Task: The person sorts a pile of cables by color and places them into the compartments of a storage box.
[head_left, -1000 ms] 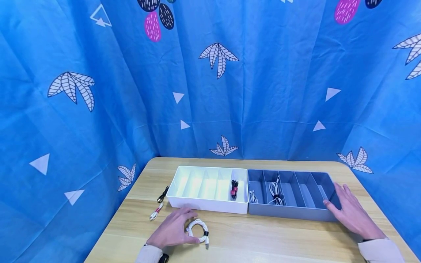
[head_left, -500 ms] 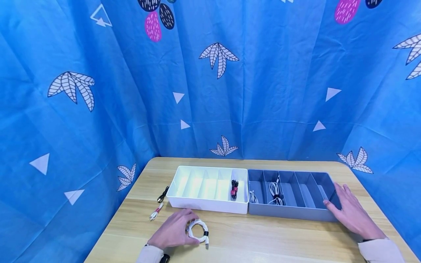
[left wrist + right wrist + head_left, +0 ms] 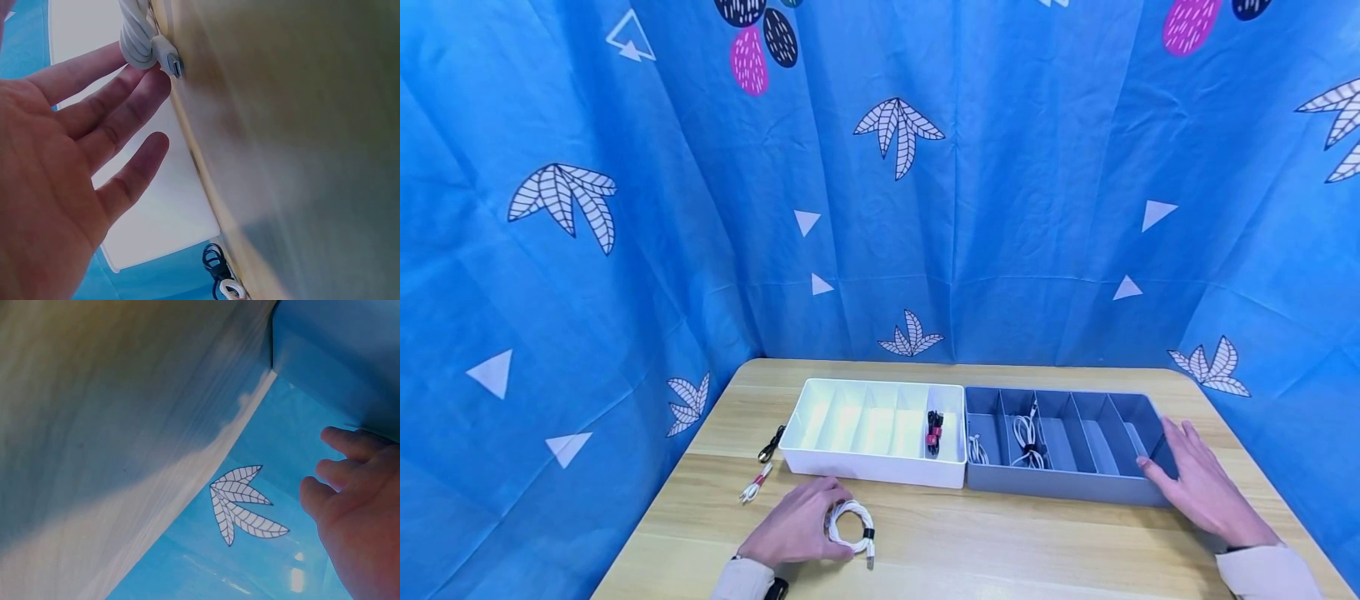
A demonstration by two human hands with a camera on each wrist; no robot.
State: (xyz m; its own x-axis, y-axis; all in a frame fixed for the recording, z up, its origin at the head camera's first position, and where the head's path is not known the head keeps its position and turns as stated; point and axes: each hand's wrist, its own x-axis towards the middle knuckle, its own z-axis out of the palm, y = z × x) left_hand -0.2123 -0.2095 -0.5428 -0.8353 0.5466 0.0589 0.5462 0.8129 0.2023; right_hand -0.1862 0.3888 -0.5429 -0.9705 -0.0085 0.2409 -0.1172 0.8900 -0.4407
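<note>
A coiled white USB cable (image 3: 863,523) with a black tie lies on the table in front of the white box. My left hand (image 3: 797,527) pinches the left side of this coil between thumb and fingers. In the left wrist view, fingertips touch the cable (image 3: 139,37) beside its plug, and the little finger stands apart. At the right end of the grey divided box (image 3: 1067,482), my right hand (image 3: 1206,487) rests on the rim with fingers extended. In the right wrist view its fingers are relaxed beside the box's wall (image 3: 337,356).
The white divided box (image 3: 872,468) adjoins the grey one and has a black cable (image 3: 934,432) in its right compartment. White cables (image 3: 1028,442) lie in the grey box's left compartments. A small black cable (image 3: 771,444) and a white cable (image 3: 756,483) lie at left.
My left hand's fingers have closed in on the coiled cable, and the coil has shifted very slightly left. My right hand has stayed in place.
</note>
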